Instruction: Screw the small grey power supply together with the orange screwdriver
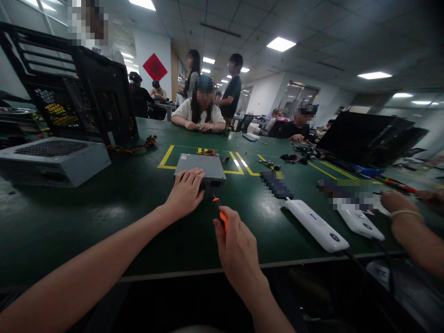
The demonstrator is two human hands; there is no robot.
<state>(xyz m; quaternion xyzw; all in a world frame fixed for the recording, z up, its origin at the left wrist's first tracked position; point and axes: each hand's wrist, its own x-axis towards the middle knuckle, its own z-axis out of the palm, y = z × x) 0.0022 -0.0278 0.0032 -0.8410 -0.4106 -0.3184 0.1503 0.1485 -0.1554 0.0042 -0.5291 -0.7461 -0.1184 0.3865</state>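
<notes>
A grey computer power supply (204,165) rests on the green table in front of me. My left hand (188,190) grips its near left corner, fingers over the top edge. A screwdriver (222,213) with an orange and black handle is held in my right hand (239,247). Its thin shaft points up and away, with the tip at the near face of the power supply, by the socket. Whether the tip sits in a screw is too small to tell. Behind the power supply lie its coloured cables (206,152).
To the left stand a second power supply (88,159) and an open black computer case (114,97). White power banks (317,225) lie right, near a co-worker's hand (398,203). Loose metal parts (271,163) and dark cables (301,155) lie farther back. Another person sits opposite.
</notes>
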